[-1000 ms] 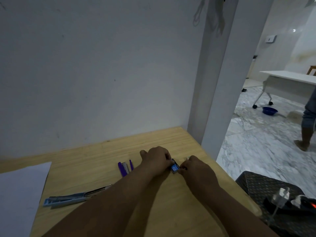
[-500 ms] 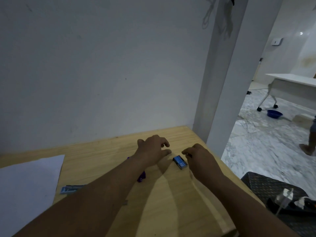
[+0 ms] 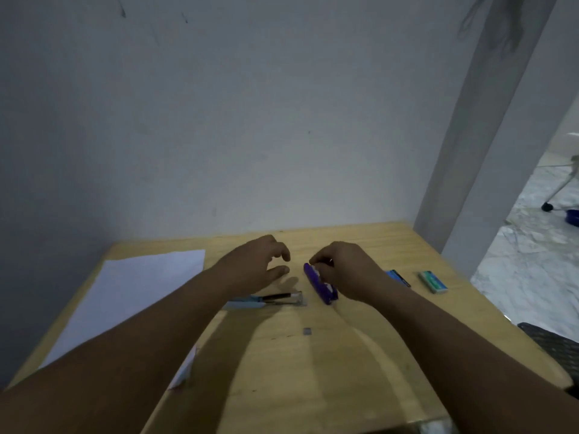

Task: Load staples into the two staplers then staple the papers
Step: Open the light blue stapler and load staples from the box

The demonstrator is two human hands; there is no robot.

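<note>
Right hand [image 3: 343, 270], having released the small blue staple box [image 3: 397, 278], now grips the purple plastic stapler [image 3: 319, 285]; left hand [image 3: 261, 264] hovers spread: loading begins.

Dim light; plain grey wall [image 3: 219, 120]; wooden table [image 3: 313, 371]; marble floor [image 3: 526, 245] through doorway right.

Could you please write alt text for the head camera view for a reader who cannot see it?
A person's right hand grips a purple stapler on a wooden table, while the left hand hovers open beside it. A blue stapler lies open nearby, with white paper at left.
</note>
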